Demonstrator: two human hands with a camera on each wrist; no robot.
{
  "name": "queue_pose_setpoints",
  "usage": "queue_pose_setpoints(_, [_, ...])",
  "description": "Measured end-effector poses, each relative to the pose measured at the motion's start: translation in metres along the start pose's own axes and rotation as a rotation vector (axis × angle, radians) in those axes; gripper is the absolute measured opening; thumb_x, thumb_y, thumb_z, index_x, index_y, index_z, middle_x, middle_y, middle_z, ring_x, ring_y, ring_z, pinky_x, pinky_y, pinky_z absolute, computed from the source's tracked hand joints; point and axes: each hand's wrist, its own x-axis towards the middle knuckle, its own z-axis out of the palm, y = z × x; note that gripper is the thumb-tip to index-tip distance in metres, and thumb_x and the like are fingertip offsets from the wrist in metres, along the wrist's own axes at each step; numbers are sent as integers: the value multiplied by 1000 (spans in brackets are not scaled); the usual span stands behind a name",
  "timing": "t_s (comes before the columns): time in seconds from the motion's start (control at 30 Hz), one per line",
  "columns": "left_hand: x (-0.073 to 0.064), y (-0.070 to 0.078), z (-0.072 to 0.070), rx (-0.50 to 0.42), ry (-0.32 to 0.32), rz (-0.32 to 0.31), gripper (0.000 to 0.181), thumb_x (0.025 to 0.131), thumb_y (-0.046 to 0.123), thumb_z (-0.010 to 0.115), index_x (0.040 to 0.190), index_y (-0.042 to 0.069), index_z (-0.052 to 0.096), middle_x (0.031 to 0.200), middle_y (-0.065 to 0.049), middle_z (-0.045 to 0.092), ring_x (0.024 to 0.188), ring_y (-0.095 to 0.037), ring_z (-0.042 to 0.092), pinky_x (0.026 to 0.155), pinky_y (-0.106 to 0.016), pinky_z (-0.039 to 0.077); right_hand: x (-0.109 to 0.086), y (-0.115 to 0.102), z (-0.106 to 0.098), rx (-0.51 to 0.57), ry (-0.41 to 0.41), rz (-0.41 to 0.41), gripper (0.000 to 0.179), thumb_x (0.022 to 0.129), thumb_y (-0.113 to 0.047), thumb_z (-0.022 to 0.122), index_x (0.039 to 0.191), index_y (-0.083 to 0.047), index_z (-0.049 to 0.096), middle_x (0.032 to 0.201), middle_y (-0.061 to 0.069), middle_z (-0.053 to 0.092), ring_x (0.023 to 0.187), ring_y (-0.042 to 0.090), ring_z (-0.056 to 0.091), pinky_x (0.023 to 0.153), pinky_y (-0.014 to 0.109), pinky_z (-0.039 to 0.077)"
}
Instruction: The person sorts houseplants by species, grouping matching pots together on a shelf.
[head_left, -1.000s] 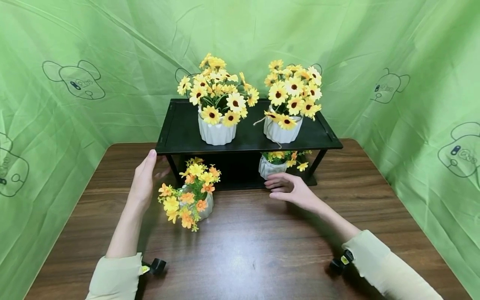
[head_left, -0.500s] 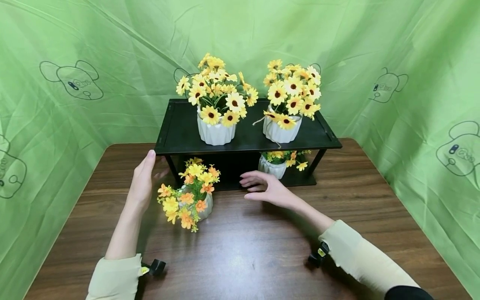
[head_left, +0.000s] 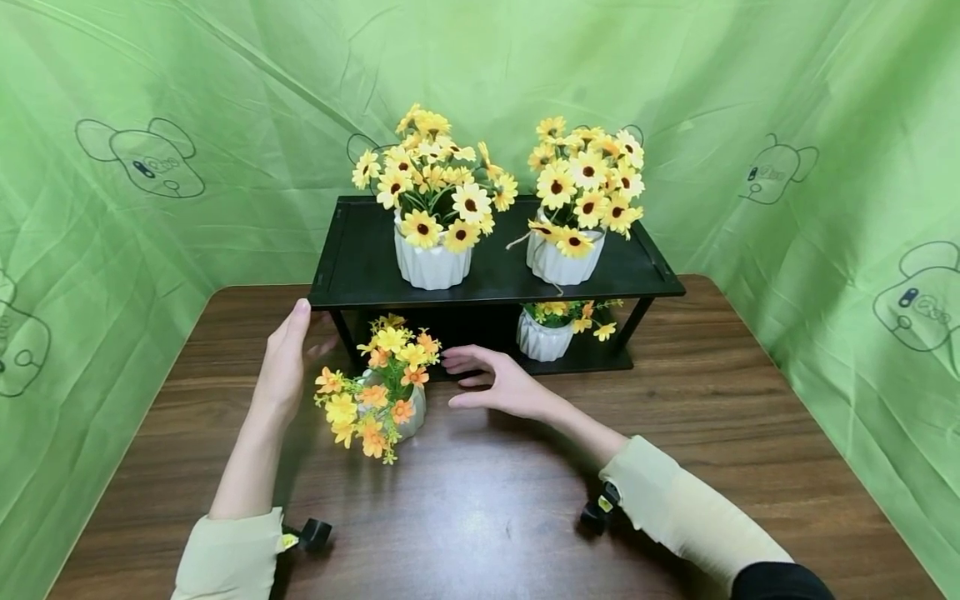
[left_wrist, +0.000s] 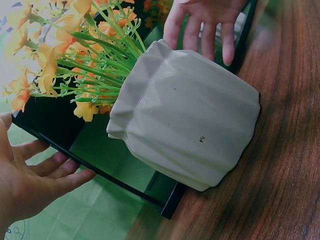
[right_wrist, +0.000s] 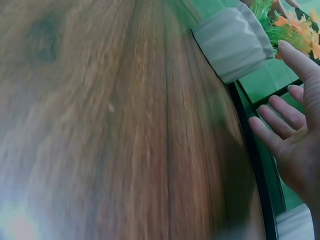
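A white fluted pot (left_wrist: 190,115) of orange and yellow flowers (head_left: 375,396) stands on the table before the left end of a black two-tier shelf (head_left: 495,287). My left hand (head_left: 283,367) is at that end, its thumb tip at the top board's front corner. The left wrist view shows its fingers (left_wrist: 55,167) fairly straight beside the shelf frame. To the right of the pot, my right hand (head_left: 498,385) has its fingers spread and thumb apart, holding nothing. In the right wrist view the same pot (right_wrist: 234,42) is just beyond the fingertips (right_wrist: 257,125).
Two white pots, left (head_left: 433,265) and right (head_left: 564,260), with yellow daisies stand on the top board. Another white pot (head_left: 545,340) with yellow and orange flowers sits on the lower board's right side. Green cloth (head_left: 480,67) surrounds the wooden table (head_left: 480,500).
My right hand has moved left, from in front of the lower-board pot to beside the flower pot on the table. The left hand and the pots have stayed put.
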Motion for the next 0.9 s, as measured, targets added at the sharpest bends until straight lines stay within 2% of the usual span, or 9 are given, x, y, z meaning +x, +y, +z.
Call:
queue_pose_setpoints(0.17, [0, 0, -1, 9, -3, 6, 42, 109, 48, 42, 135, 20, 61, 129, 2, 58, 124, -14, 52, 98, -19, 56, 7, -1, 13, 24, -14, 28, 71, 86, -8, 83, 148, -11, 49, 147, 19, 56, 137, 35, 55, 112, 46, 53])
queue_pose_setpoints(0.3, [0, 0, 0, 15, -3, 7, 42, 109, 48, 42, 135, 20, 61, 129, 2, 58, 124, -14, 52, 97, -18, 56, 12, -5, 22, 17, -18, 72, 78, 86, -9, 84, 152, -8, 43, 148, 15, 56, 137, 34, 56, 113, 42, 53])
queue_pose_setpoints(0.47, [1, 0, 0, 21, -7, 11, 45, 110, 49, 41, 137, 19, 60, 130, 1, 58, 125, -15, 52, 98, -19, 55, 18, -9, 32, -56, -23, 101, 88, 83, -20, 88, 156, -16, 40, 151, 6, 54, 137, 26, 57, 113, 38, 52])
queue_pose_setpoints(0.63, [1, -1, 1, 9, -2, 8, 43, 110, 48, 41, 134, 20, 61, 128, 0, 58, 123, -15, 52, 98, -19, 55, 23, -12, 43, -201, -27, 99, 89, 78, -37, 91, 153, -28, 43, 151, -6, 54, 139, 13, 53, 117, 35, 47])
queue_pose_setpoints(0.77, [1, -1, 1, 15, 6, 6, 41, 110, 49, 41, 132, 21, 62, 126, -1, 58, 123, -15, 52, 98, -19, 55, 26, -12, 50, -288, 0, 138, 89, 73, -47, 92, 148, -28, 49, 146, -8, 58, 136, 10, 53, 117, 33, 45])
queue_pose_setpoints(0.9, [0, 0, 0, 20, 6, 1, 42, 110, 49, 41, 132, 21, 62, 126, -1, 58, 124, -15, 53, 98, -19, 55, 27, -13, 56, -283, 22, 179, 87, 71, -49, 93, 145, -25, 52, 140, -5, 62, 130, 10, 56, 114, 31, 47])
